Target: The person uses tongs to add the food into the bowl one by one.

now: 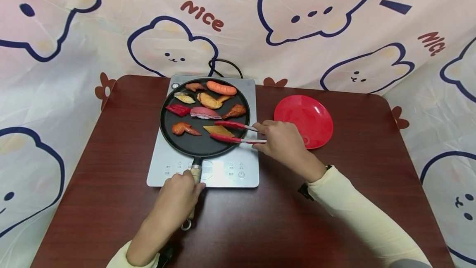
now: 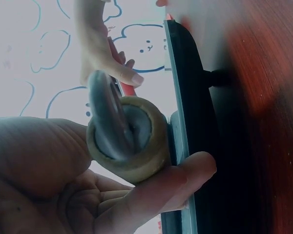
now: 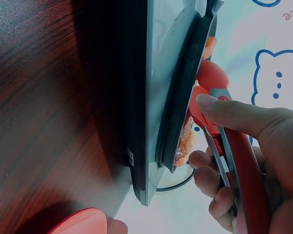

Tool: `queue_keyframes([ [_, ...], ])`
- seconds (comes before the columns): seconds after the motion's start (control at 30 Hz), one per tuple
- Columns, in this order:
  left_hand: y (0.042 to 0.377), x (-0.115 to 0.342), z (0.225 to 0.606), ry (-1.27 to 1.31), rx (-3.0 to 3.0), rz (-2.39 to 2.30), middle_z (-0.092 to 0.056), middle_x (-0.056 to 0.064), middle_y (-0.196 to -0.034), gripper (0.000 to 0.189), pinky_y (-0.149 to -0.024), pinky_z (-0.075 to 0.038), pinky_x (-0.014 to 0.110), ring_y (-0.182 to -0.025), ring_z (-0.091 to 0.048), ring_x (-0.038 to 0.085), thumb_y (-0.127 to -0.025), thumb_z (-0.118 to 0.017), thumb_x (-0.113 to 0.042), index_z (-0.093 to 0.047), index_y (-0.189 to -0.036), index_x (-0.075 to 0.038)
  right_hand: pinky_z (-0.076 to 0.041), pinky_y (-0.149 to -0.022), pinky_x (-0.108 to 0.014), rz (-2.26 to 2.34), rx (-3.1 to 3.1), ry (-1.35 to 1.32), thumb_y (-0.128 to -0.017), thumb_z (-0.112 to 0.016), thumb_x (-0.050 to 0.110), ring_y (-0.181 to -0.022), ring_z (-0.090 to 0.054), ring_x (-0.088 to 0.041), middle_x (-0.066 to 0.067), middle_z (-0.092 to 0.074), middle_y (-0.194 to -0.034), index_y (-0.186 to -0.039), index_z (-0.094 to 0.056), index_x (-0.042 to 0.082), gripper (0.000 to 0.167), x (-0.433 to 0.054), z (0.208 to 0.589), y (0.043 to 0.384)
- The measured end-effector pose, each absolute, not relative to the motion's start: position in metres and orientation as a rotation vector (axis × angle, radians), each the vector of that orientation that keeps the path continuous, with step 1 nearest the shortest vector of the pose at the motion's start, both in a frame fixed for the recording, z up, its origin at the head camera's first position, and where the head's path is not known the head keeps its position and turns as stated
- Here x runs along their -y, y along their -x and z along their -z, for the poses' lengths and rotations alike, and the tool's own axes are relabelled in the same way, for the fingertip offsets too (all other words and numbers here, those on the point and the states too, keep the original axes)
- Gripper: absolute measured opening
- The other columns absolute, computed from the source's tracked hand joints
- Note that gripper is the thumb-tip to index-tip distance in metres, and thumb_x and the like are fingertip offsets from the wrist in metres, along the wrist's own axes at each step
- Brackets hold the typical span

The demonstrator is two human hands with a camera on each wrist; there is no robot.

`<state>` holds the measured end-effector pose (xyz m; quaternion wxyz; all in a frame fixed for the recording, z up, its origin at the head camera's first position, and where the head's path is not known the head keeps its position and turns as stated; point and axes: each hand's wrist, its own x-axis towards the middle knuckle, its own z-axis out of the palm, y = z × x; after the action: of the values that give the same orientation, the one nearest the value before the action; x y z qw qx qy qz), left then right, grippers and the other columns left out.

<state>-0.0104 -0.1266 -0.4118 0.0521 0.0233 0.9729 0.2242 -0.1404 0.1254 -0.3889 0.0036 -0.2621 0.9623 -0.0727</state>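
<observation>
My left hand (image 1: 179,195) grips the wooden handle of a black frying pan (image 1: 186,146); the handle's end with its metal ring (image 2: 110,117) fills the left wrist view. In my right hand (image 1: 284,142) is a pair of red-tipped tongs (image 1: 245,141), whose tips stand apart on either side of a flat yellow food piece (image 1: 219,130) low in the pan. Around it lie a chicken wing (image 1: 184,128), a drumstick (image 1: 235,111), a pink meat slice (image 1: 204,113), a red piece (image 1: 177,109), a sausage (image 1: 221,88) and a golden-brown piece (image 1: 209,101).
The pan stands on a silver induction cooktop (image 1: 158,173) with a black cord (image 1: 232,64) behind it. Right of the cooktop, a red plate (image 1: 303,115) lies on the dark wooden table (image 1: 353,148). A patterned curtain (image 1: 238,24) hangs along the back.
</observation>
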Motion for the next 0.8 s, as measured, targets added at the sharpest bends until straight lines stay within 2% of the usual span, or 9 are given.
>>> queue_keyframes([
  [0.4, 0.013, 0.124, 0.411, -0.081, -2.939, -0.693, -0.065, 0.022, -0.068, 0.031, -0.052, -0.053, 0.043, -0.058, -0.067, 0.033, -0.088, -0.08, -0.017, -0.063, -0.084, 0.009, -0.055, -0.063, -0.033, 0.411, -3.056, 0.693, -0.071, -0.093, 0.041, -0.073, -0.067, -0.019, -0.007, -0.076, -0.1, -0.134, -0.068, 0.012, 0.074, -0.137, 0.39, 0.14],
  [0.6, 0.014, 0.124, 0.409, -0.084, -2.948, -0.682, -0.064, 0.021, -0.067, 0.03, -0.051, -0.052, 0.044, -0.058, -0.067, 0.035, -0.087, -0.082, -0.016, -0.062, -0.082, 0.007, -0.05, -0.063, -0.034, 0.723, -3.112, 0.376, -0.073, -0.091, 0.044, -0.068, -0.057, -0.021, -0.007, -0.065, -0.084, -0.129, -0.066, 0.009, 0.071, -0.16, 0.397, 0.137],
  [0.8, 0.012, 0.126, 0.409, -0.071, -2.938, -0.673, -0.063, 0.021, -0.066, 0.031, -0.052, -0.053, 0.045, -0.058, -0.067, 0.036, -0.087, -0.081, -0.015, -0.061, -0.082, 0.008, -0.057, -0.071, -0.045, 0.857, -3.103, -0.004, -0.076, -0.089, 0.046, -0.086, -0.06, -0.03, -0.015, -0.065, -0.1, -0.131, -0.058, 0.004, 0.075, -0.193, 0.413, 0.131],
])
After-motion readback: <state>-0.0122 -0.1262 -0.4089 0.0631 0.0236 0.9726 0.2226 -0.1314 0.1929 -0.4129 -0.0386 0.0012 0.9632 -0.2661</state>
